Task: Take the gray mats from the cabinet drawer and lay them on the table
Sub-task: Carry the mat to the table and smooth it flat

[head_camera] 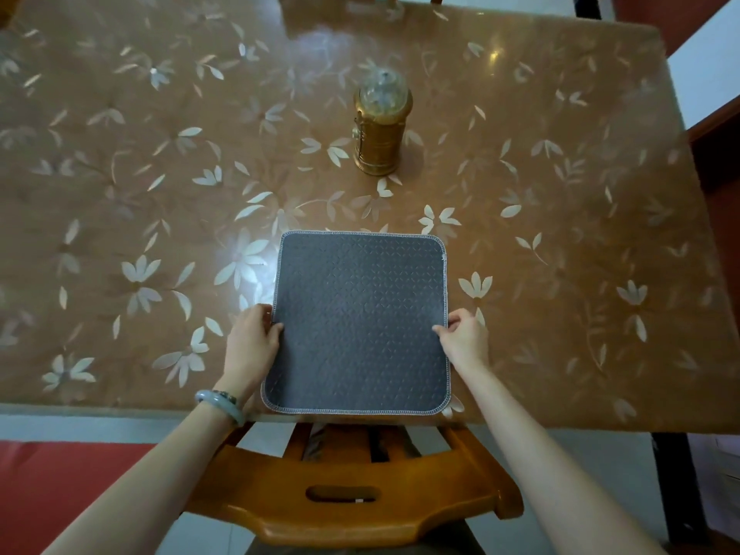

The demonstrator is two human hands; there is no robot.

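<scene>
1 gray mat lies flat on the worktop at its near edge, directly betw. your 2 hands. Your left hand pinches the mat's left edge, thumb on top; your right hand pinches the right edge the same way, approx. level w/ the left. A gold lantern stands beyond the mat, well apart. A wooden chair sits below the near edge.

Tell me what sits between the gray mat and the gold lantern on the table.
Nothing: in the head view, only bare flowered table separates the gray mat from the gold lantern.
</scene>
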